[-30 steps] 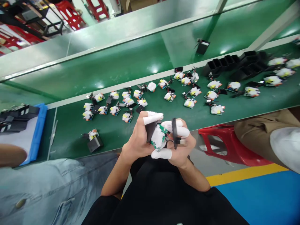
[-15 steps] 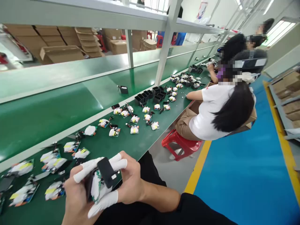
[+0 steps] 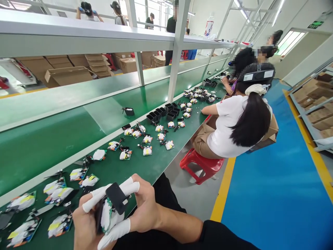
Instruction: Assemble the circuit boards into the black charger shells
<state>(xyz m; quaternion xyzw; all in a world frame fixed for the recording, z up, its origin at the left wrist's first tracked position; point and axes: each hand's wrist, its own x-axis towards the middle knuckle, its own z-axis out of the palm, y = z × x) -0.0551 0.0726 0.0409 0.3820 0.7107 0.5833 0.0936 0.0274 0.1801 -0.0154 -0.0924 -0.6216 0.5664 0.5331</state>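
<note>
Near the bottom of the head view, my left hand (image 3: pixel 87 215) is wrapped round a circuit board (image 3: pixel 108 215) covered in white padding, with a dark casing piece along its left side. My right hand (image 3: pixel 144 205) grips the same assembly from the right, thumb below and fingers above. A flat black cover (image 3: pixel 117 198) with a small white connector lies over the top of the board, under my right fingertips. White finger cots sit on several fingers of both hands. My palms hide the assembly's lower end.
Several similar padded boards (image 3: pixel 99 155) lie along the green bench (image 3: pixel 140 172). Black open boxes (image 3: pixel 170 111) stand farther along. A co-worker in a white shirt (image 3: pixel 226 133) sits on a red stool (image 3: pixel 201 165) at right. A metal post (image 3: pixel 177 52) rises from the bench.
My view has tilted up a little, showing more of the room behind the shelf. Both hands keep their grip on the board and black cover, almost unmoved.
</note>
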